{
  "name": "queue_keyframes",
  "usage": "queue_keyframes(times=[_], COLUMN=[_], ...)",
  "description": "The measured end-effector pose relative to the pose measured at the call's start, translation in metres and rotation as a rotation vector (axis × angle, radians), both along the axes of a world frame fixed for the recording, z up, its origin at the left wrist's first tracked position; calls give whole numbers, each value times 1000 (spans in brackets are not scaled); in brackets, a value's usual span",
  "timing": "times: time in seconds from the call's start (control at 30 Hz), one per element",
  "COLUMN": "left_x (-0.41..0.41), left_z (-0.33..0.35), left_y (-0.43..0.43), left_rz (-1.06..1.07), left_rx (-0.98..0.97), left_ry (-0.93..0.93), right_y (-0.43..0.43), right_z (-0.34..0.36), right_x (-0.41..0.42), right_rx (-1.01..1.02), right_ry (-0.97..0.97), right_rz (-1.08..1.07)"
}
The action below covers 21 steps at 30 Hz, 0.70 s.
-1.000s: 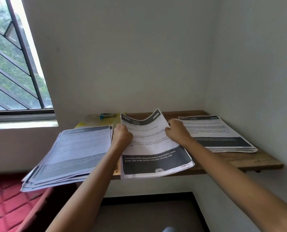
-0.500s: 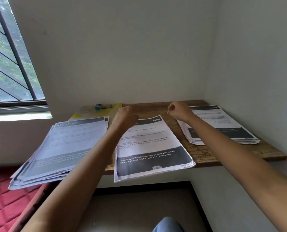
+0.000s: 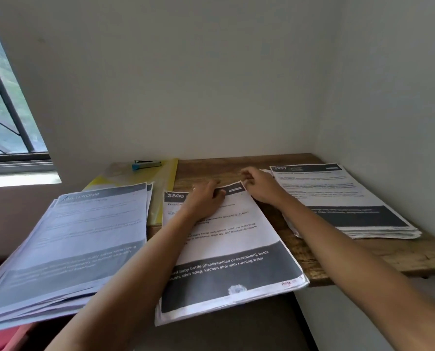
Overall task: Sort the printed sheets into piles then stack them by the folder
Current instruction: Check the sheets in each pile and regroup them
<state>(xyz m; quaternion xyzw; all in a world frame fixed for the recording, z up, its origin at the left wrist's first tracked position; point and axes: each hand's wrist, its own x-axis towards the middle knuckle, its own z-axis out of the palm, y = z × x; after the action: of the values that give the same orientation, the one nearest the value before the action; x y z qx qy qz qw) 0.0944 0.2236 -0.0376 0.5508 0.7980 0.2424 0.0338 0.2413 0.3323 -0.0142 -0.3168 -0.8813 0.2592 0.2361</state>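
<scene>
Sorting step: left hand (image 3: 206,200) lay flat on mid pile (image 3: 236,252) at table's (image 3: 378,257) front edge, right hand (image 3: 262,190) curled at its far-right corner, grip unclear; next probably needed 1 sheet off left pile (image 3: 84,239).

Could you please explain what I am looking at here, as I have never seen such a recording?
There is no machine here: a person sorts printed sheets, and one camera worn on their head looks forward and down, so both arms reach in from below. A wooden table holds three piles: a left pile, a middle pile headed 3800 and a right pile headed 2937. Behind them lies a yellow folder with a blue stapler on it. The left hand rests flat on the middle pile. The right hand has curled fingers by that pile's far right corner; whether it pinches paper I cannot tell.
</scene>
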Motion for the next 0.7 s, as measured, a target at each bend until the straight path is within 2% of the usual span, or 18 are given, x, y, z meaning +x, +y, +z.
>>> queue_keyframes(times=[0.17,0.4,0.7], left_x=[-6,2,-5], left_z=[-7,-3,-5], left_y=[8,2,1], left_rz=[-37,-25,-58], left_rx=[-18,51,269], left_ry=[100,55,-75], right_y=[4,10,8], right_z=[-7,-8,-1], right_x=[-5,-5,-1], right_rx=[17,-19,-90], right_ry=[-95,-84,24], right_rz=[33,10,18])
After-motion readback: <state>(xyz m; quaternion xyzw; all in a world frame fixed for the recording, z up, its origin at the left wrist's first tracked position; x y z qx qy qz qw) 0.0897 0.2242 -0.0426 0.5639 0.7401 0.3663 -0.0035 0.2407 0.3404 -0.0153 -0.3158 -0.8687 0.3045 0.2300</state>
